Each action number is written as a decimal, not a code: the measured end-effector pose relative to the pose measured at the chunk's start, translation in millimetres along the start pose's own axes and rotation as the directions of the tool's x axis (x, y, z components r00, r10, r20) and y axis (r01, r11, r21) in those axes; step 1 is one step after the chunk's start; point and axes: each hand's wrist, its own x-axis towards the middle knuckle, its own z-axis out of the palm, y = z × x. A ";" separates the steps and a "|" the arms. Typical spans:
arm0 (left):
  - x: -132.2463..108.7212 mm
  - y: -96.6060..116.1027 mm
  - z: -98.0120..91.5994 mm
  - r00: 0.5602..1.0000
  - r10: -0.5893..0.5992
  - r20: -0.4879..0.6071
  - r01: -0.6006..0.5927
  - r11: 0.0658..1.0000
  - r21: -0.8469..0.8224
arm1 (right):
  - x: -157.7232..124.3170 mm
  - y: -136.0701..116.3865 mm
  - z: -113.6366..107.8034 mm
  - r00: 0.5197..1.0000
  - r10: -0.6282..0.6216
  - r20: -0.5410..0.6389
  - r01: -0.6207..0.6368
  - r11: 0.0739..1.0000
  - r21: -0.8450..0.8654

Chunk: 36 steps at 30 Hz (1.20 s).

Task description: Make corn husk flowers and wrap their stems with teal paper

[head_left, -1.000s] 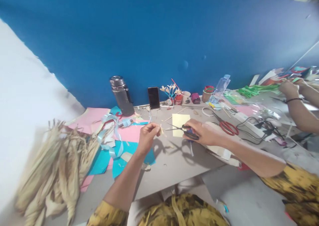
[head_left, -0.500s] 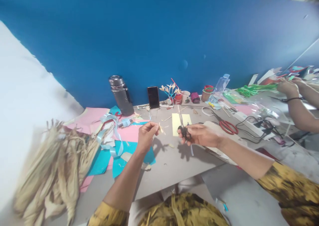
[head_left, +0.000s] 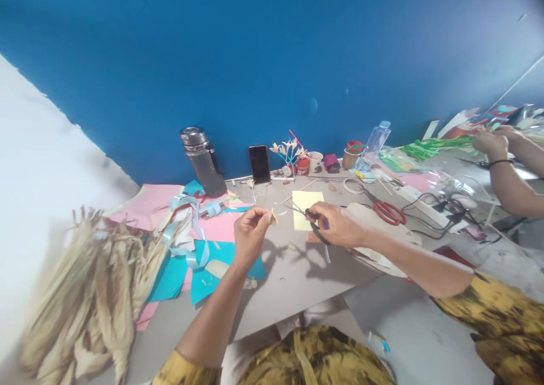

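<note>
My left hand [head_left: 251,231] pinches a small pale piece of corn husk [head_left: 274,218] between thumb and fingertips. Black-handled scissors [head_left: 313,215] are gripped in my right hand [head_left: 338,224], their blades slightly apart and aimed left at the husk piece without touching it. Below the blades lies a yellow sheet of paper [head_left: 301,226] on the grey table [head_left: 272,303]. Husk scraps [head_left: 291,246] are scattered between my hands. Husk flowers [head_left: 289,149] on blue stems stand behind, near the wall.
Dried corn husks [head_left: 85,294] are heaped at left beside blue paper [head_left: 170,277] and a curled ribbon [head_left: 199,232]. A thermos [head_left: 203,161], a phone [head_left: 259,164] and paper cups [head_left: 315,162] line the wall. Red-handled scissors [head_left: 389,213] and a power strip [head_left: 425,206] lie right, near a co-worker's hands [head_left: 491,144].
The scissors have swung from pointing away to pointing left, and their blades have parted. My right hand has turned over around the handles. My left hand keeps the husk piece.
</note>
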 end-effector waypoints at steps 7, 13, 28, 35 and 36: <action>-4.6 1.1 3.2 0.998 0.002 -0.057 0.003 0.996 0.089 | 1.9 -36.7 0.6 0.999 -0.039 -0.004 0.031 0.842 -0.539; -4.0 4.9 2.6 0.996 -0.090 -0.020 0.089 0.995 -0.051 | 5.2 -45.6 -1.7 0.999 -0.020 0.032 0.036 0.771 -0.636; -3.6 3.5 6.1 0.949 -0.275 0.154 0.315 0.852 -0.418 | 4.3 -47.1 -6.3 0.999 0.028 0.043 0.006 0.765 -0.644; -4.0 2.8 7.2 0.950 -0.275 0.146 0.312 0.854 -0.417 | -0.3 -51.1 -7.9 0.998 0.003 0.058 0.035 0.774 -0.633; -4.2 2.7 7.0 0.954 -0.269 0.131 0.299 0.862 -0.409 | -1.3 -51.8 -8.2 0.998 -0.009 0.061 0.046 0.772 -0.635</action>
